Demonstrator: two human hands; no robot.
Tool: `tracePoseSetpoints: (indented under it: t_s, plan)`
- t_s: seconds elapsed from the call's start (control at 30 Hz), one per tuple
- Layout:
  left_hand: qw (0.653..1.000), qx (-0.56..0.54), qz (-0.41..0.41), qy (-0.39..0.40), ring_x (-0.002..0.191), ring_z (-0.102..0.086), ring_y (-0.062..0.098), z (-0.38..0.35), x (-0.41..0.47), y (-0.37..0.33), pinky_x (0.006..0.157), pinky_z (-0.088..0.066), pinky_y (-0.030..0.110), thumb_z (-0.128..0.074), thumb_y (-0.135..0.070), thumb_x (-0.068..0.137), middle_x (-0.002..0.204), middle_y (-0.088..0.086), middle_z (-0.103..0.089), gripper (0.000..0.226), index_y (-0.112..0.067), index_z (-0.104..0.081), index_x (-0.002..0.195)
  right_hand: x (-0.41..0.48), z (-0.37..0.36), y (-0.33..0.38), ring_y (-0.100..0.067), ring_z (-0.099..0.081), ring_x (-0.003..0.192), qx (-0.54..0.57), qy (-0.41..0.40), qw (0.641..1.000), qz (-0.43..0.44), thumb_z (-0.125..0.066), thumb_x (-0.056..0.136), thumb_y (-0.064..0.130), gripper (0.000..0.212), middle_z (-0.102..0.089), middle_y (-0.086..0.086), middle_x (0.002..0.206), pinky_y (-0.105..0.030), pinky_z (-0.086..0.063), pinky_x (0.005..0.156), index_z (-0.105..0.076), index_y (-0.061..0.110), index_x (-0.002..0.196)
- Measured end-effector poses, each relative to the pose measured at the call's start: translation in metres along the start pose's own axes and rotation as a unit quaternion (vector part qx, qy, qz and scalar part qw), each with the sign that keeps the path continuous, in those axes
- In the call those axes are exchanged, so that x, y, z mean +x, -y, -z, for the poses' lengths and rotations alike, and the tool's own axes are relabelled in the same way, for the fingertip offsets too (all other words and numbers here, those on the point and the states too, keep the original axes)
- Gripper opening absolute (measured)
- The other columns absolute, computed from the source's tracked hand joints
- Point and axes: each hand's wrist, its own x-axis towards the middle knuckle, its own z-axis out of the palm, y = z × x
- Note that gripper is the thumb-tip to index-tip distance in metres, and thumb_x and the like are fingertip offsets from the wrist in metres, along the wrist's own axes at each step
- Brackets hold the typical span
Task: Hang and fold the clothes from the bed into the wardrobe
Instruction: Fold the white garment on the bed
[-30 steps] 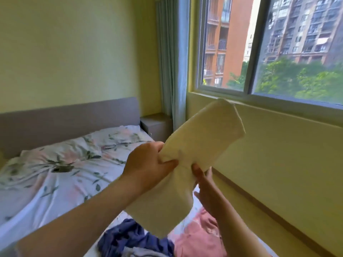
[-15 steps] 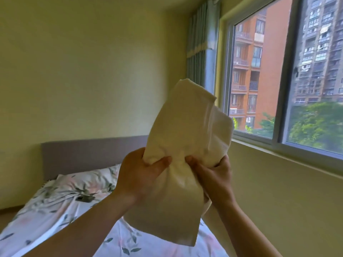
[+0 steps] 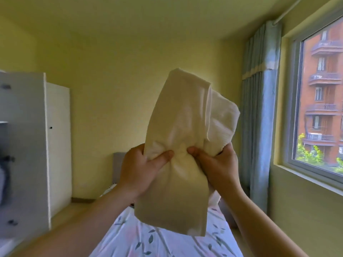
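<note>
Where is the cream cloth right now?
Centre of the head view: the cream cloth is held above the bed, gripped at its middle by the left hand and right hand.

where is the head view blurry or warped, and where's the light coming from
Head view: daylight enters through the window at right; the wardrobe door at the left edge is blurred; the cream garment, left hand and right hand are fairly sharp; wide-angle distortion tilts the curtain.

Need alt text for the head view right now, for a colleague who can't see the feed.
The left hand and right hand grip a cream garment, holding it up above a floral-sheeted bed. A white wardrobe stands at left, and a window with a blue curtain at right.
</note>
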Motion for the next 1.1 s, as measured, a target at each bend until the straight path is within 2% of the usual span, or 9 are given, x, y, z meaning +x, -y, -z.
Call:
tracePoseSetpoints:
  t_s: [0.03, 0.13, 0.27, 0.37, 0.47, 0.6, 0.8, 1.0, 1.1]
  plan:
    - [1.0, 0.009, -0.002, -0.01, 0.067, -0.064, -0.008, 0.017, 0.002, -0.003, 0.053, -0.043, 0.006, -0.082, -0.047, 0.068, 0.071, -0.028, -0.069, 0.017, -0.034, -0.071, 0.071, -0.001, -0.013, 0.008, 0.011, -0.063, 0.08, 0.016, 0.013, 1.0, 0.005, -0.089, 0.051, 0.047, 0.057, -0.065, 0.035, 0.091, -0.013, -0.051, 0.062, -0.051, 0.063, 0.091]
    - [0.999, 0.03, -0.016, -0.039, 0.064, -0.066, -0.005, 0.071, 0.003, -0.011, 0.053, -0.044, 0.006, -0.081, -0.048, 0.07, 0.071, -0.022, -0.071, 0.016, -0.044, -0.07, 0.081, -0.007, -0.057, 0.032, 0.006, -0.067, 0.08, 0.063, 0.048, 0.997, -0.001, -0.089, 0.051, 0.047, 0.059, -0.069, 0.028, 0.093, -0.026, -0.057, 0.069, -0.055, 0.048, 0.1]
    - [0.996, 0.055, -0.013, -0.073, 0.062, -0.067, 0.0, 0.15, -0.001, -0.022, 0.051, -0.045, 0.009, -0.074, -0.054, 0.065, 0.069, -0.016, -0.072, 0.021, -0.039, -0.071, 0.078, -0.025, -0.122, 0.074, 0.018, -0.059, 0.076, 0.092, 0.089, 0.992, 0.011, -0.088, 0.053, 0.047, 0.054, -0.06, 0.042, 0.087, -0.014, -0.046, 0.061, -0.049, 0.05, 0.09]
    - [0.991, 0.08, -0.008, -0.102, 0.064, -0.068, 0.002, 0.217, -0.003, -0.033, 0.053, -0.047, 0.014, -0.073, -0.055, 0.065, 0.07, -0.014, -0.073, 0.03, -0.027, -0.073, 0.075, -0.045, -0.17, 0.116, 0.02, -0.058, 0.075, 0.12, 0.116, 0.986, 0.019, -0.089, 0.054, 0.047, 0.053, -0.06, 0.041, 0.084, -0.008, -0.044, 0.055, -0.049, 0.048, 0.089]
    - [0.985, 0.115, -0.023, -0.129, 0.065, -0.068, -0.001, 0.283, -0.008, -0.043, 0.053, -0.047, 0.009, -0.076, -0.049, 0.068, 0.072, -0.017, -0.073, 0.024, -0.026, -0.073, 0.074, -0.07, -0.218, 0.158, 0.02, -0.059, 0.074, 0.161, 0.138, 0.977, 0.034, -0.09, 0.056, 0.043, 0.051, -0.061, 0.041, 0.084, 0.0, -0.042, 0.052, -0.052, 0.044, 0.09]
    - [0.974, 0.158, -0.017, -0.158, 0.062, -0.067, -0.001, 0.361, -0.023, -0.044, 0.052, -0.048, 0.011, -0.079, -0.042, 0.074, 0.069, -0.017, -0.072, 0.011, -0.035, -0.071, 0.077, -0.109, -0.28, 0.194, 0.014, -0.063, 0.077, 0.199, 0.18, 0.963, 0.032, -0.09, 0.053, 0.048, 0.059, -0.065, 0.034, 0.09, -0.005, -0.047, 0.053, -0.055, 0.039, 0.099]
    - [0.969, 0.173, 0.02, -0.173, 0.061, -0.068, 0.003, 0.442, -0.04, -0.023, 0.051, -0.049, 0.013, -0.076, -0.05, 0.069, 0.069, -0.013, -0.072, 0.015, -0.038, -0.071, 0.075, -0.156, -0.356, 0.217, 0.015, -0.063, 0.078, 0.227, 0.222, 0.948, 0.016, -0.091, 0.052, 0.047, 0.057, -0.065, 0.035, 0.091, -0.001, -0.045, 0.055, -0.055, 0.041, 0.096]
    - [0.96, 0.188, 0.047, -0.201, 0.062, -0.068, -0.001, 0.497, -0.032, 0.015, 0.049, -0.044, 0.009, -0.077, -0.048, 0.069, 0.07, -0.016, -0.073, 0.011, -0.041, -0.071, 0.075, -0.174, -0.431, 0.22, 0.012, -0.064, 0.079, 0.239, 0.261, 0.935, 0.01, -0.091, 0.053, 0.048, 0.057, -0.066, 0.033, 0.091, -0.007, -0.048, 0.053, -0.056, 0.038, 0.097]
    - [0.95, 0.203, 0.061, -0.23, 0.061, -0.067, -0.003, 0.523, -0.023, 0.042, 0.049, -0.044, 0.008, -0.075, -0.054, 0.062, 0.07, -0.018, -0.072, 0.018, -0.044, -0.07, 0.077, -0.18, -0.476, 0.215, 0.009, -0.066, 0.078, 0.249, 0.279, 0.927, 0.012, -0.091, 0.053, 0.047, 0.057, -0.068, 0.029, 0.09, -0.009, -0.05, 0.055, -0.057, 0.037, 0.098]
